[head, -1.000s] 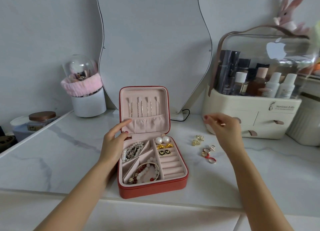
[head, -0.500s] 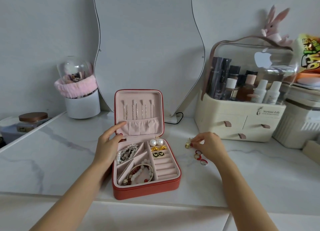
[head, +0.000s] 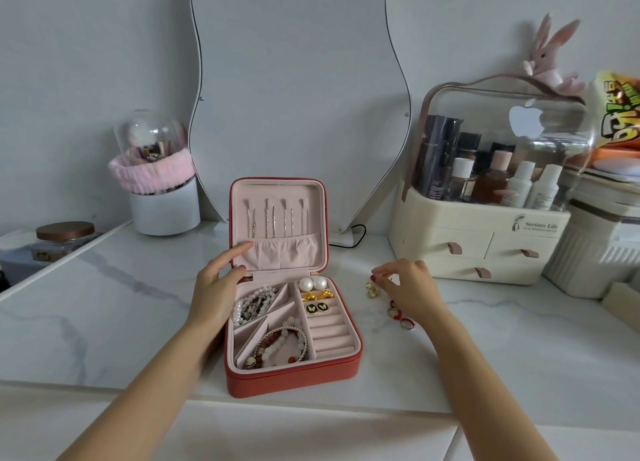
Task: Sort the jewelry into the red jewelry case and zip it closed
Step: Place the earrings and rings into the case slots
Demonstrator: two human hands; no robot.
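Observation:
The red jewelry case (head: 294,379) lies open in the middle of the marble top, its lid (head: 277,190) upright with necklaces hanging inside. Bracelets, pearl and gold earrings fill its compartments, and the ring rolls (head: 330,336) hold nothing. My left hand (head: 214,284) rests against the lid's lower left edge, index finger straight on the lining. My right hand (head: 407,289) hovers right of the case, fingertips bunched together just above the gold rings (head: 370,289). Whether it holds anything I cannot tell. Red and silver rings (head: 401,318) lie partly under that hand.
A wavy mirror (head: 298,80) stands behind the case, its cable (head: 356,235) on the top. A cream cosmetics organizer (head: 478,249) with drawers sits at the right, a white brush holder (head: 164,208) at the back left, a lidded jar (head: 64,235) beyond.
My right hand dropped from mid-air to the rings beside the case and its fingertips closed together over the gold ones. My left hand stayed on the lid. The camera shifted slightly.

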